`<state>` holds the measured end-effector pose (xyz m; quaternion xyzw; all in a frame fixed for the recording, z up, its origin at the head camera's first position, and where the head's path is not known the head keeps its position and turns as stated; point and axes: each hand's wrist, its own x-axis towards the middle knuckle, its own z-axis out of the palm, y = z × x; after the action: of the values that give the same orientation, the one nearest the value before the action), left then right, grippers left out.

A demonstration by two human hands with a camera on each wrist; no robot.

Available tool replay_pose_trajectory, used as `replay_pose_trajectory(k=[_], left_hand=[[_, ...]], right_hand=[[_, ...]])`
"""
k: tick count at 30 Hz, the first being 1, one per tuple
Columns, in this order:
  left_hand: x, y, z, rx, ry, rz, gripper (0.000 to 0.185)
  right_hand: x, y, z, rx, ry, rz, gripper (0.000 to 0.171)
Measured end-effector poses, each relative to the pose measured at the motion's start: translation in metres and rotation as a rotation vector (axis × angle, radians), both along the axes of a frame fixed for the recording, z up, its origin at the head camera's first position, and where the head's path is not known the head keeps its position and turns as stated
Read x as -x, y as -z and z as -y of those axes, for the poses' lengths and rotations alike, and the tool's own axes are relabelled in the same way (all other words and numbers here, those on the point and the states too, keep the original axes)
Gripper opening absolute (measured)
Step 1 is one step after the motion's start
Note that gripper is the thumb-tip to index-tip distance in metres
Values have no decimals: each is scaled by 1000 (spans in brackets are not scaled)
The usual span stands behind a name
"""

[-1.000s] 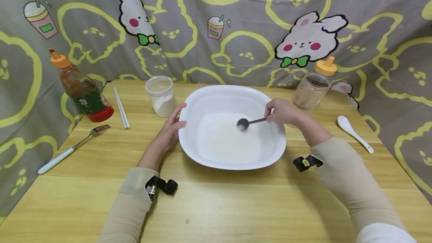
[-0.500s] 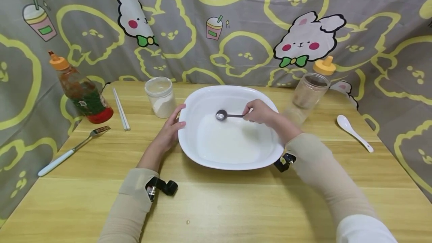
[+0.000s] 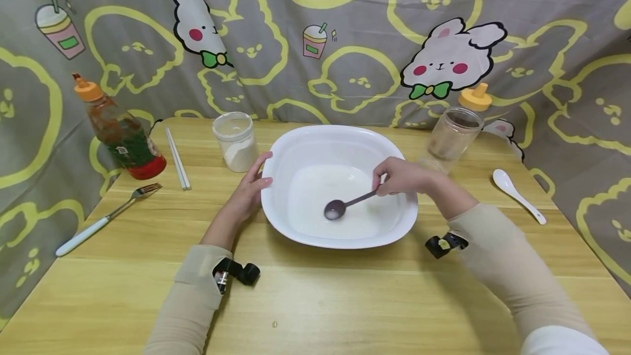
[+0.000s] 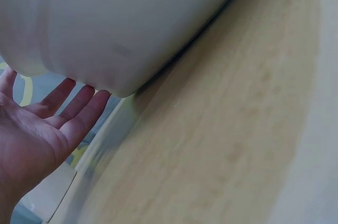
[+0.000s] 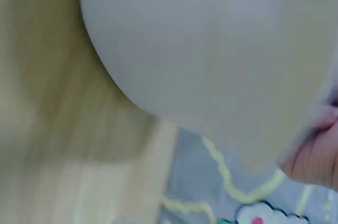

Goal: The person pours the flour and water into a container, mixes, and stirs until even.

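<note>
Middle of the head view, on the wooden bench: a big white bowl with a thin pool of white liquid at the bottom.

Touches the bowl's left side with the left hand. Fingers straight and close together in the left wrist view, tips right against the bowl wall, holding nothing. Most likely placed there to stop the bowl from sliding on the bench.

Pinches the thin handle of a small metal spoon with the right hand, just over the bowl's right edge. Fingers curled round the handle end. Slants the spoon down and to the left, so the round end dips into the white liquid near the lower middle of the bowl. Held far back on the handle, probably to stay out of the wet.

Too blurry in the right wrist view to tell much: just the bowl's outside and a bit of finger at the right edge.

Set around the bowl, within easy reach: a jar of white powder just beside the upper left; further left, white chopsticks, a sauce bottle with an orange cap, and a fork. On the right, a clear jar and a white soup spoon.
</note>
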<state>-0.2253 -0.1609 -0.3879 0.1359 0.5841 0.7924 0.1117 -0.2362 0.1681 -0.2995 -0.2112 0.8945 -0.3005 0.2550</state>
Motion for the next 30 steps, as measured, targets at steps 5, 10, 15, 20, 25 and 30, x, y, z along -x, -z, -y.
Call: replay_pose_trajectory(k=[5, 10, 15, 20, 25, 30], left_hand=[[0, -2, 1, 4, -3, 13, 59], [0, -1, 1, 4, 6, 7, 59], [0, 1, 1, 0, 2, 3, 60], [1, 1, 0, -10, 5, 6, 59], [0, 2, -1, -13, 5, 6, 59], [-1, 1, -1, 2, -9, -1, 60]], right_hand=[[0, -16, -16, -144, 67, -179, 5], [7, -18, -15, -186, 158, -267, 3], [20, -4, -1, -148, 213, -317, 5], [30, 12, 16, -46, 215, -267, 5], [31, 27, 31, 45, 100, -244, 9], [23, 32, 42, 123, -20, -178, 11]])
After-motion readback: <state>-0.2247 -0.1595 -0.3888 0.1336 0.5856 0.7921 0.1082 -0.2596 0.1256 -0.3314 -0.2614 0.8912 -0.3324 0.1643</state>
